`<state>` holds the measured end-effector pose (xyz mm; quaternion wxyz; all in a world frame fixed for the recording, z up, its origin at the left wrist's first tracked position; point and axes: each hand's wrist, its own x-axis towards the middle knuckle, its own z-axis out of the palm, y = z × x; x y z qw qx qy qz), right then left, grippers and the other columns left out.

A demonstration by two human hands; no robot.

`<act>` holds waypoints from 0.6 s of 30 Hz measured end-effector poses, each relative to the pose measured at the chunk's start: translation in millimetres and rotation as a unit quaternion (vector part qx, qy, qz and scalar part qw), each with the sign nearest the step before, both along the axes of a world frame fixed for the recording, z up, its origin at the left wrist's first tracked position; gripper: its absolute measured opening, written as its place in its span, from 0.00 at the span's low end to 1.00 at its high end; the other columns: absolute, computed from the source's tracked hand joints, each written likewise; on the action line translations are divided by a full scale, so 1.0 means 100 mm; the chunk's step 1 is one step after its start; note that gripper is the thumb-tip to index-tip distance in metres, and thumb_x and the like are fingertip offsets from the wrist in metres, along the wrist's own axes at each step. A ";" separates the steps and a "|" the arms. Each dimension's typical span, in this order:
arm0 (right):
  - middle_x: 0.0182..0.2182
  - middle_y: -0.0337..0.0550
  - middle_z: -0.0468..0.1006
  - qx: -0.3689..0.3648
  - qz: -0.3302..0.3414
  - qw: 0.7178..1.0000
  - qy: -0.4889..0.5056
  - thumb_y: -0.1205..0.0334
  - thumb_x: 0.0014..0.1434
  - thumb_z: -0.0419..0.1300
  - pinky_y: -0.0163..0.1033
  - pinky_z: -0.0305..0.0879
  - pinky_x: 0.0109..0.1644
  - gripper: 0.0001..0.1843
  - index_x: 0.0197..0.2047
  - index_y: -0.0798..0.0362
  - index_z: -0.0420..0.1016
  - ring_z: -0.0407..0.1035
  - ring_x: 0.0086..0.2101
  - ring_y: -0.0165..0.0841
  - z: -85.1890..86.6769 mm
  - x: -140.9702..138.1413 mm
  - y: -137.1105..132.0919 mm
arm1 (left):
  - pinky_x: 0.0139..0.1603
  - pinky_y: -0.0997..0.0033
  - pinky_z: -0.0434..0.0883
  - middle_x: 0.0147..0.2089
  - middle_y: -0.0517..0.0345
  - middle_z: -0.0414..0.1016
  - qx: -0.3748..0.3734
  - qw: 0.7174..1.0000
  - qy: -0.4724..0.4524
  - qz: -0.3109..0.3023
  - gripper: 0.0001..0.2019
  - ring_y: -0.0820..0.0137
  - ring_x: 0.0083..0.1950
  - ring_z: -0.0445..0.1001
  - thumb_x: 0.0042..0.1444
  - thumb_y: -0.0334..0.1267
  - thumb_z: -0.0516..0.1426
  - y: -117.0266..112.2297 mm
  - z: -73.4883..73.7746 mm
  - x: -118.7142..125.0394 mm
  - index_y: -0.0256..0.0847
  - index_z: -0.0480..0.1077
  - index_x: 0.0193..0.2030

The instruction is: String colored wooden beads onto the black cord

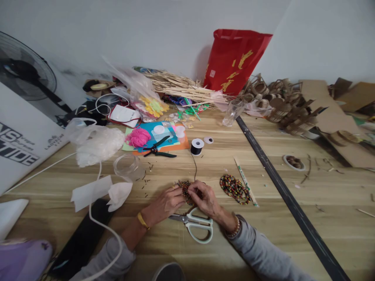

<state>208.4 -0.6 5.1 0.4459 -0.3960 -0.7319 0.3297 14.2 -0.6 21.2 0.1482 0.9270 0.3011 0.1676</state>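
A bundle of multicoloured bead strings (pixel 184 187) lies between my two hands, low over the table. My left hand (pixel 168 201) has its fingers closed on the bundle's left side. At its right side, the thumb and forefinger of my right hand (pixel 206 199) are pinched together. A thin black cord (pixel 195 166) runs from a white-rimmed spool (pixel 197 146) down into the right hand's fingers, which hide its end. Scissors with pale handles (pixel 200 225) lie just below both hands, blades pointing left. Another heap of bead strings (pixel 235 189) rests to the right.
Black-handled pliers (pixel 158 149) and pink yarn (pixel 137 137) lie on coloured sheets. A clear jar (pixel 127 167), white paper (pixel 92 191) and a white cable (pixel 101 224) are on the left. A dark strip (pixel 281 183) crosses the table on the right, near a bead-wrapped stick (pixel 245 182).
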 end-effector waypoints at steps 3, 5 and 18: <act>0.24 0.40 0.71 0.001 -0.001 1.000 0.001 0.60 0.63 0.55 0.33 0.62 0.29 0.09 0.32 0.53 0.70 0.66 0.25 0.31 0.00 0.00 0.00 | 0.52 0.64 0.68 0.38 0.56 0.74 0.010 1.000 0.018 0.005 0.12 0.68 0.43 0.72 0.66 0.33 0.49 0.00 0.00 0.01 0.40 0.72 0.36; 0.25 0.40 0.71 0.003 -0.003 1.000 -0.004 0.60 0.63 0.55 0.33 0.62 0.29 0.09 0.32 0.53 0.69 0.66 0.25 0.30 0.01 0.00 0.01 | 0.53 0.63 0.68 0.38 0.55 0.74 0.013 1.000 0.015 0.005 0.12 0.68 0.42 0.72 0.66 0.32 0.49 0.00 -0.01 0.02 0.39 0.72 0.35; 0.25 0.40 0.72 0.011 0.000 1.000 -0.009 0.61 0.64 0.54 0.33 0.62 0.29 0.09 0.32 0.53 0.70 0.65 0.25 0.29 0.03 0.03 0.02 | 0.46 0.62 0.69 0.35 0.54 0.73 0.014 0.998 0.054 0.014 0.14 0.65 0.39 0.71 0.66 0.29 0.47 -0.03 0.13 -0.06 0.39 0.70 0.32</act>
